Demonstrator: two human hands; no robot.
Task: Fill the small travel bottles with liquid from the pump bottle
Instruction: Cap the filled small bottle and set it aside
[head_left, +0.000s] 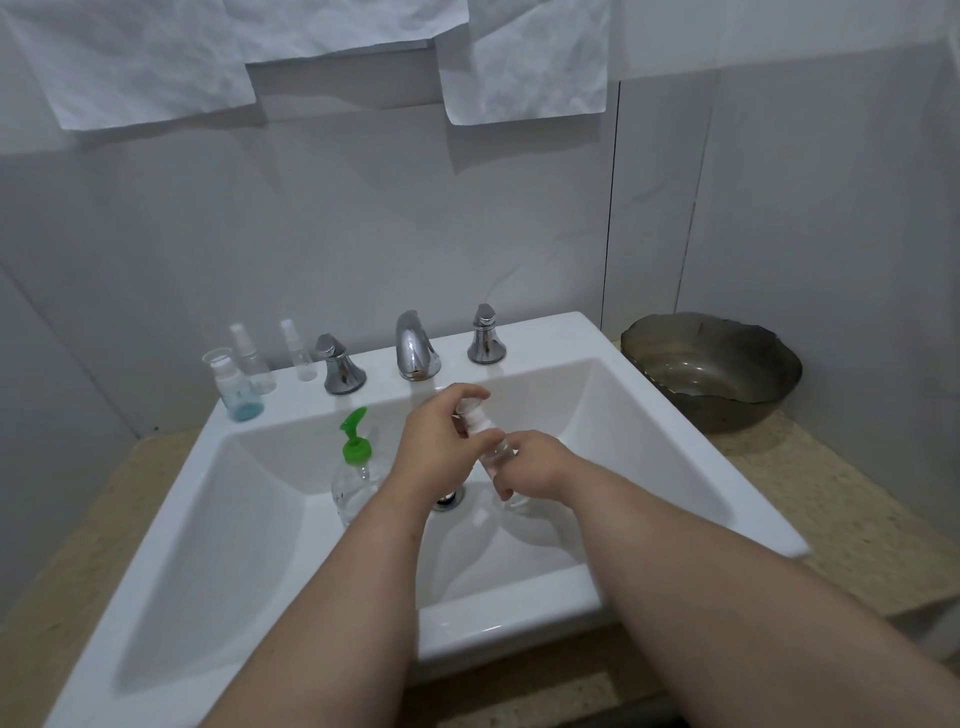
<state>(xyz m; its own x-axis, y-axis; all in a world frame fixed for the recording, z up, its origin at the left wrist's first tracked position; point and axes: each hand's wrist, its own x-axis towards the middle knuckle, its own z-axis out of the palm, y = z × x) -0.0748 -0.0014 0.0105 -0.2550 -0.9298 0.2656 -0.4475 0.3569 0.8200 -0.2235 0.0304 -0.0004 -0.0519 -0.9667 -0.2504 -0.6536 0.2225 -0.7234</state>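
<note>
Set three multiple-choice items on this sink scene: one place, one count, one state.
1. Where does the pump bottle stand? A in the sink basin; B on the counter; C on the back ledge.
2. How many small bottles stand on the sink's back ledge? A one; B three; C five.
3. The travel bottle over the drain is: A lying loose; B held by one hand; C gripped by both hands.
Answers: 1 A, it stands inside the basin. 2 B, three cluster left of the faucet handle. 3 C, the left hand grips its cap, the right hand its body.
</note>
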